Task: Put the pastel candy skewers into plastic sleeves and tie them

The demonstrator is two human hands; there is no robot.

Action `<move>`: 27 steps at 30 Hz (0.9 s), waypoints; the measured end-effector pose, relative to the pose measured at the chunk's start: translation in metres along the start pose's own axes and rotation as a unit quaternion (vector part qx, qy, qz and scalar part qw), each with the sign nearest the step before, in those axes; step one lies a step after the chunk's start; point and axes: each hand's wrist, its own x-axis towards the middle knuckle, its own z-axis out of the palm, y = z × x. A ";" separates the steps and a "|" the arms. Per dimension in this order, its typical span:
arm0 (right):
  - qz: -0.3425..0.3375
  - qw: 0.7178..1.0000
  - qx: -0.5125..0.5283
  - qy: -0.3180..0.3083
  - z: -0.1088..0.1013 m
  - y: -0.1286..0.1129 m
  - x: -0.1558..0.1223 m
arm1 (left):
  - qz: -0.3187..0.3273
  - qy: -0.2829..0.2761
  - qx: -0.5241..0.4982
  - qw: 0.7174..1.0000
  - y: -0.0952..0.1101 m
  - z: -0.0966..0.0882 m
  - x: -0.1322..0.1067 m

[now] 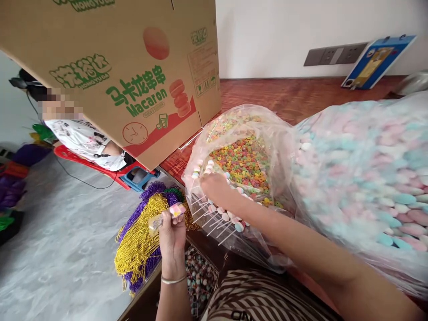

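The left hand [173, 234] has its grip closed around a small pink, white and yellow packet [178, 209], over gold and purple bead strings [140, 249]; a crinkled clear plastic end pokes out at the thumb side. The right hand [216, 189] is at a clear plastic bag [279, 147] on the reddish-brown wooden desk [247, 92], among white-stemmed skewers of round pastel pieces [239, 226]; its fingertips are hidden, so whether that grip holds anything cannot be told. Small multicoloured rings [249, 160] lie deeper in the bag.

The skewers' stems jut over the bag's near edge, so a brush of the right forearm could tip some out. The limp film could snag on a stem, and a loosened left grip could drop the packet among the beads.
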 end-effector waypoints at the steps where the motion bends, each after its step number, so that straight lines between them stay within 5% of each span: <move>1: 0.026 1.000 0.000 -0.003 -0.007 0.010 -0.007 | -0.017 -0.010 -0.010 1.000 -0.005 0.008 0.001; 6: 0.176 0.984 -0.005 -0.021 -0.024 0.051 -0.040 | -0.150 -0.047 -0.065 0.985 -0.033 0.056 -0.008; 11: 0.260 0.966 -0.009 -0.001 -0.030 0.058 -0.095 | -0.214 -0.073 -0.070 0.972 -0.051 0.088 -0.032; 14: 0.236 0.963 0.063 0.117 -0.034 0.058 -0.157 | -0.227 -0.085 -0.040 0.969 -0.058 0.095 -0.045; 16: 0.182 0.931 0.192 0.252 -0.034 0.058 -0.205 | -0.234 -0.083 -0.028 0.968 -0.064 0.098 -0.052; 18: 0.163 0.893 0.270 0.320 -0.034 0.055 -0.248 | -0.241 -0.085 -0.028 0.966 -0.070 0.101 -0.059; 22: 0.144 0.862 0.305 0.379 -0.030 0.045 -0.299 | -0.251 -0.100 -0.017 0.963 -0.082 0.112 -0.074; 27: 0.151 0.854 0.311 0.388 -0.026 0.043 -0.316 | -0.267 -0.156 0.032 0.950 -0.089 0.129 -0.096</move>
